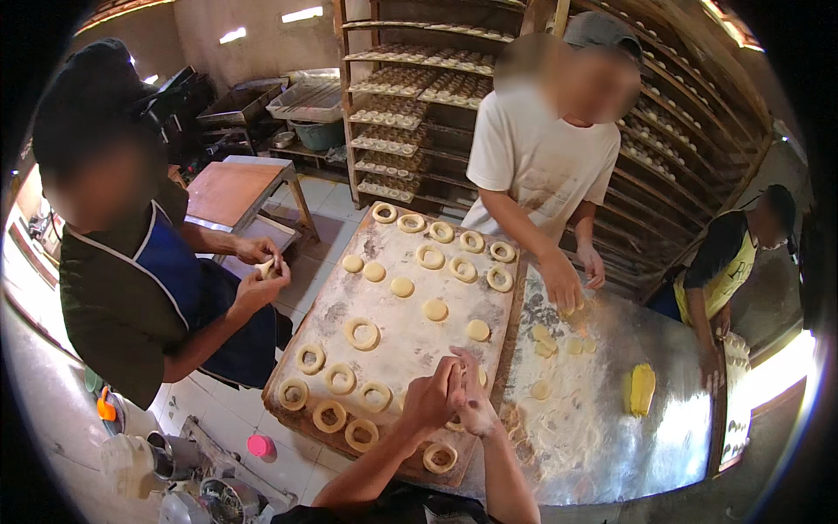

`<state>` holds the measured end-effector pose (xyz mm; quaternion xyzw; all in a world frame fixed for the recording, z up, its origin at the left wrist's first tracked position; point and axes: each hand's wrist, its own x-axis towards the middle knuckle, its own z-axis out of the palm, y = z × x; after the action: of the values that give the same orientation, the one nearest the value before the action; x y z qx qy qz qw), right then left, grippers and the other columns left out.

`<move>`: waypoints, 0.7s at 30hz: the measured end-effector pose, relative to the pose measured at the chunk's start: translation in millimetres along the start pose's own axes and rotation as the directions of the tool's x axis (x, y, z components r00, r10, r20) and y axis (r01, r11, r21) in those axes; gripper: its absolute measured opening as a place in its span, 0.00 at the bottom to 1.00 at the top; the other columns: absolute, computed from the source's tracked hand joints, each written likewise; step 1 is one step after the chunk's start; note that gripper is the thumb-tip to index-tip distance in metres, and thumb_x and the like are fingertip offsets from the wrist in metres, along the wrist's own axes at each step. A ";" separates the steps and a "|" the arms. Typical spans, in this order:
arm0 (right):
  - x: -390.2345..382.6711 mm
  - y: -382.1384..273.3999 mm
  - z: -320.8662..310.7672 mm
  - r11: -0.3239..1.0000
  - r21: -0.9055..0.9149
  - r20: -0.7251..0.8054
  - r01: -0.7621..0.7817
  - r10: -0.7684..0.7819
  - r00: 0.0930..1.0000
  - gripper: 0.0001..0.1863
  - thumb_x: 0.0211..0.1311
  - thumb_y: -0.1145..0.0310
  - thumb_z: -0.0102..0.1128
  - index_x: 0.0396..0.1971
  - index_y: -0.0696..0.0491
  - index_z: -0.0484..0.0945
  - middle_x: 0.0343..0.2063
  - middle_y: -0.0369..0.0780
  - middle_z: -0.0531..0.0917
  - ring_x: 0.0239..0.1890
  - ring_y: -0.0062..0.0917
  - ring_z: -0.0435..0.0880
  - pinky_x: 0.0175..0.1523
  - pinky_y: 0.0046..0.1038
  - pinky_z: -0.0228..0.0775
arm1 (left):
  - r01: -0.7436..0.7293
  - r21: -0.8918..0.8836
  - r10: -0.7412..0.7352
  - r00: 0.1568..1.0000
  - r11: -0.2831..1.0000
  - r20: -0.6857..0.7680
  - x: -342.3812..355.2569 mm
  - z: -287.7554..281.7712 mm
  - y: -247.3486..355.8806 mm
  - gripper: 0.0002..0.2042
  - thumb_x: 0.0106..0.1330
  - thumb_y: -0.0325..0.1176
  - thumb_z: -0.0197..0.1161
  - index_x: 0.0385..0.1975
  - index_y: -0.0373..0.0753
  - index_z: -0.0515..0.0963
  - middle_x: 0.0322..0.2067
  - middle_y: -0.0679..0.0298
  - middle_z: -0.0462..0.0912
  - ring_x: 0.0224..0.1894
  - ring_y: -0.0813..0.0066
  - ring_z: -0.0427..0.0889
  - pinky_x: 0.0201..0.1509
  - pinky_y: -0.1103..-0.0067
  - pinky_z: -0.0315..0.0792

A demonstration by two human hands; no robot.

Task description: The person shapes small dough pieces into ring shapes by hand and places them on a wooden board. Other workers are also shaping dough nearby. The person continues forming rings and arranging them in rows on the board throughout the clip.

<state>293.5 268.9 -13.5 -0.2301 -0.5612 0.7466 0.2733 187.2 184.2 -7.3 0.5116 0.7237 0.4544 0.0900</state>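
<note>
My left hand point(436, 393) and my right hand point(475, 403) meet over the lower right of a floured wooden board point(325, 278), both closed around something small that I cannot make out. Pale dough rings point(341, 390) lie along the board's edges and in its upper right, and a few flat dough discs point(435, 309) sit across its middle. A disc point(481, 375) is partly hidden just behind my right hand. Another ring point(440, 472) rests near the board's front edge, below my hands.
Three co-workers surround me: left point(131, 288) pinching dough, across point(532, 157) handling dough on a metal worktop point(663, 445), far right point(720, 279). Yellow block point(640, 389) on the worktop; racks point(384, 113) of trays behind; pink container point(260, 445) and metal pots point(175, 458) lower left.
</note>
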 end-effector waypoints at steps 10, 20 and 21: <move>31.1 5.0 19.3 0.834 0.528 -0.083 0.160 -0.137 0.987 0.37 0.69 0.43 0.52 0.70 0.48 0.56 0.22 0.29 0.72 0.24 0.14 0.68 0.29 0.17 0.59 | 0.249 -0.405 -0.216 0.968 0.880 0.127 33.6 -24.5 -22.7 0.14 0.79 0.42 0.43 0.52 0.40 0.66 0.25 0.46 0.83 0.29 0.41 0.84 0.32 0.55 0.76; 59.7 5.9 33.2 0.655 -0.734 -0.440 -0.176 -0.262 0.859 0.38 0.72 0.37 0.45 0.70 0.50 0.58 0.49 0.46 0.79 0.53 0.35 0.78 0.63 0.39 0.64 | 0.417 -0.096 -0.408 0.907 0.904 0.102 79.3 -21.7 -44.7 0.28 0.77 0.44 0.48 0.68 0.34 0.53 0.50 0.31 0.73 0.52 0.32 0.75 0.57 0.51 0.69; 57.7 6.2 31.2 0.476 -0.848 -0.416 -0.233 -0.328 0.848 0.36 0.70 0.41 0.49 0.68 0.50 0.61 0.50 0.48 0.78 0.55 0.39 0.76 0.64 0.44 0.61 | 0.413 0.056 -0.415 0.909 0.909 0.044 83.4 -28.5 -51.1 0.31 0.76 0.45 0.50 0.70 0.33 0.51 0.53 0.31 0.71 0.56 0.31 0.72 0.60 0.50 0.66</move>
<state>229.3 283.8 -13.4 -0.5153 -0.7703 0.2496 0.2807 98.1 233.4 -1.4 0.3608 0.8229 0.3943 0.1925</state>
